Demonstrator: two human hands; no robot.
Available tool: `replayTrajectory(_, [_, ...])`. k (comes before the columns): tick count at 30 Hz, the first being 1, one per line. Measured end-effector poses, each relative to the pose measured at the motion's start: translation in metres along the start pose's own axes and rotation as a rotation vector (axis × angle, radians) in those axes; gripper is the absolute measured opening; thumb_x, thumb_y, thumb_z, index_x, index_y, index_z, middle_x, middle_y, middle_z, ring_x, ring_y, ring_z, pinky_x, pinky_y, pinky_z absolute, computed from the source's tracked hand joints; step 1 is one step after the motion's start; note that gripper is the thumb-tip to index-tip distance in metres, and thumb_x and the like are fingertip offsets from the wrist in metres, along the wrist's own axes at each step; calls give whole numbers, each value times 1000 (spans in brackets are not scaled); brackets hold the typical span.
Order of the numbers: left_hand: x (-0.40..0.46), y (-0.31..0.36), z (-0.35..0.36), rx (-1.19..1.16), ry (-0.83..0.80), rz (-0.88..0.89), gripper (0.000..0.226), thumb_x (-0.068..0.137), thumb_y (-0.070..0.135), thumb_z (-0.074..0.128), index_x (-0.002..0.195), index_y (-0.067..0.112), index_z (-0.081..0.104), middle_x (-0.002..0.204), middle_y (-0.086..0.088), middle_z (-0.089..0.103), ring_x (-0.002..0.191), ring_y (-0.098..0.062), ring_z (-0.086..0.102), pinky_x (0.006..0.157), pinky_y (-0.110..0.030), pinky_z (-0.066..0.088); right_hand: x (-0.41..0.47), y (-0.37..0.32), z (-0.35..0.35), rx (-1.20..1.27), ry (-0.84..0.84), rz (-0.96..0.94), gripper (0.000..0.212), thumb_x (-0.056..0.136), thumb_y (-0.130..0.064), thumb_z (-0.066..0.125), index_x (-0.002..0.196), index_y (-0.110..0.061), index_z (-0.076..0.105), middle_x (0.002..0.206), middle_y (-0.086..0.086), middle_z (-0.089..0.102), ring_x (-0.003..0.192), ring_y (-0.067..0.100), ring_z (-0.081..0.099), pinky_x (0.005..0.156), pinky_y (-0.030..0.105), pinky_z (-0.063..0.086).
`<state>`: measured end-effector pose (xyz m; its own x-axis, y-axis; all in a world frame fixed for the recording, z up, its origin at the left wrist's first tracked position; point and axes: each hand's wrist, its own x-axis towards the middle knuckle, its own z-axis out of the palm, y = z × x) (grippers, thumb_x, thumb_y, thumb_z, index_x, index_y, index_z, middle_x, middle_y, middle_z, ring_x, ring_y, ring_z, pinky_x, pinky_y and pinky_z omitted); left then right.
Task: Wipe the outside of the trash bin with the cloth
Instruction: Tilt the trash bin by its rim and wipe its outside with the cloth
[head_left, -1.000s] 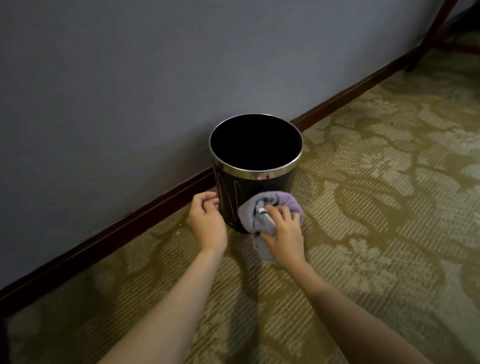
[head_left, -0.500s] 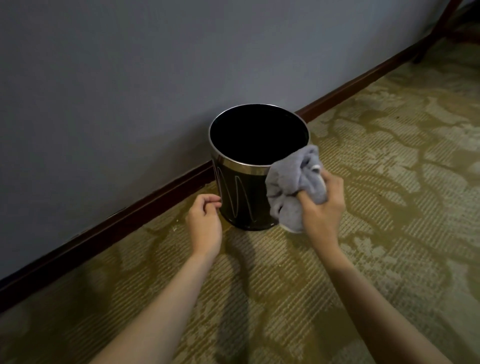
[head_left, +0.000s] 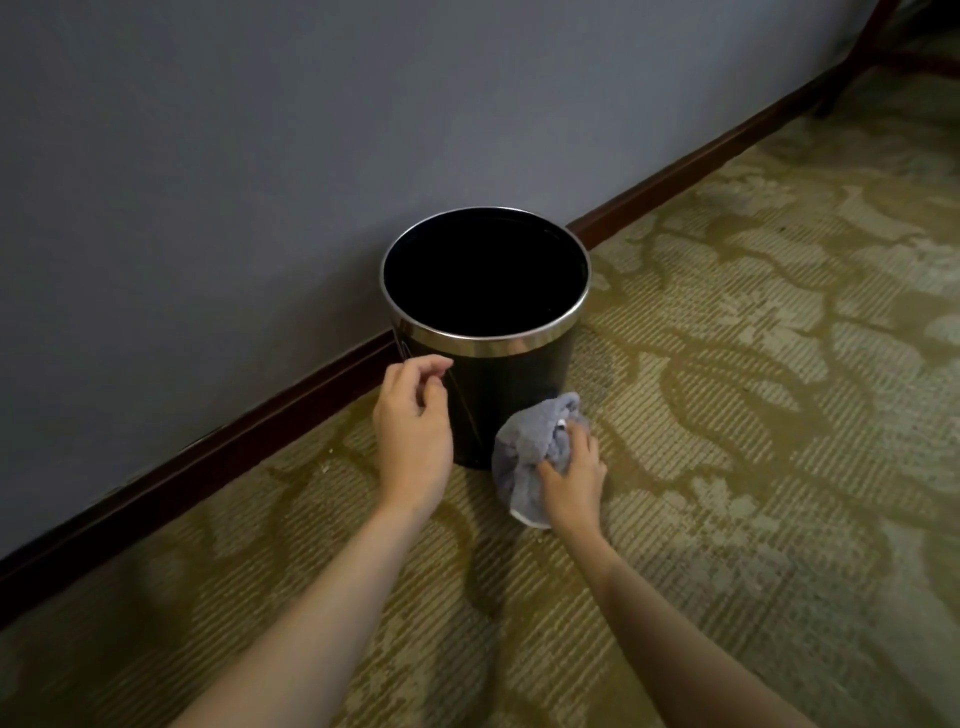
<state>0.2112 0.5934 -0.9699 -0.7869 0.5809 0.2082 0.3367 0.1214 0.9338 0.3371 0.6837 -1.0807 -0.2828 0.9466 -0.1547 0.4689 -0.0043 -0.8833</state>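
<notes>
The trash bin (head_left: 511, 395) stands upright on the carpet (head_left: 753, 415), right against the baseboard (head_left: 234, 441) below the gray wall (head_left: 260, 130). It's black with a shiny metal band around the rim. The inside is all dark, so I can't tell whether it holds anything. The back and far side of the bin are out of view, and the faint line pattern on its left wall is mostly covered by my hand.

The cloth (head_left: 530, 452) is gray, bunched up, pressed low against the bin's near-right side, down by the base. Its lower edge hangs toward the carpet; I can't say whether it touches the floor. There's a small white tag or edge on it, too small to make out.

My right hand (head_left: 574, 480) is clenched around the cloth, fingers dug into the folds, fingertips buried in the fabric. My left hand (head_left: 413, 421) is beside the bin's left wall, just under the metal band, fingers loosely curled with nothing in them. Whether the fingertips actually touch the bin isn't clear from this angle; they're at least very close.

Both forearms run out of the bottom of the frame. At top right, dark wooden furniture legs (head_left: 872, 36) are cut off by the frame edge. The carpet is olive with a pale leaf pattern.
</notes>
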Motion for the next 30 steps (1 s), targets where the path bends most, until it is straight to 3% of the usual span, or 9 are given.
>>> replayTrajectory(3, [4, 6, 2, 53, -18, 51, 20, 96, 17, 45, 103, 27, 61, 101, 8, 55, 92, -4, 54, 74, -12, 41, 7, -15, -8, 13, 28, -34, 48, 88, -15, 56, 135, -16, 45, 137, 10, 42, 125, 35, 38, 110, 48, 24])
replayTrajectory(6, [10, 16, 0, 76, -5, 75, 20, 95, 16, 46, 103, 23, 62, 101, 6, 56, 95, -9, 55, 78, -21, 43, 15, -43, -34, 129, 90, -109, 47, 84, -10, 58, 131, -15, 50, 131, 9, 47, 119, 31, 44, 104, 51, 34])
replayTrajectory(13, [9, 33, 10, 49, -33, 99, 22, 95, 12, 47, 106, 22, 63, 105, 5, 57, 100, -9, 55, 82, -19, 42, 34, -102, -76, 306, 264, -344, 47, 82, -8, 59, 126, -23, 52, 128, 2, 47, 115, 29, 45, 98, 47, 41])
replayTrajectory(18, [-4, 30, 16, 99, -99, 105, 22, 95, 13, 46, 106, 23, 63, 105, 6, 58, 101, -11, 55, 85, -25, 43, 20, -56, -36, 227, 237, -182, 54, 86, -13, 61, 137, -18, 43, 142, 6, 38, 123, 30, 36, 98, 36, 33])
replayTrajectory(23, [-2, 22, -3, 113, -88, 47, 22, 95, 12, 45, 98, 25, 63, 101, 7, 62, 92, 5, 55, 74, -7, 41, 0, 1, 6, -53, -54, -19, 56, 88, -12, 56, 139, -20, 34, 152, 8, 25, 136, 35, 23, 102, 40, 32])
replayTrajectory(27, [6, 6, -25, 57, -12, -82, 24, 95, 11, 44, 96, 25, 64, 100, 7, 65, 97, -3, 59, 77, -18, 43, 3, -11, 8, -114, 63, -40, 44, 85, -18, 61, 126, -18, 46, 135, 10, 40, 121, 38, 35, 85, 41, 38])
replayTrajectory(30, [7, -7, -40, 48, 36, -170, 26, 96, 10, 42, 94, 25, 63, 101, 5, 64, 97, -6, 58, 71, -15, 40, -1, -35, -6, 0, 159, -190, 44, 81, -18, 65, 123, -16, 53, 123, 9, 46, 114, 34, 41, 87, 40, 39])
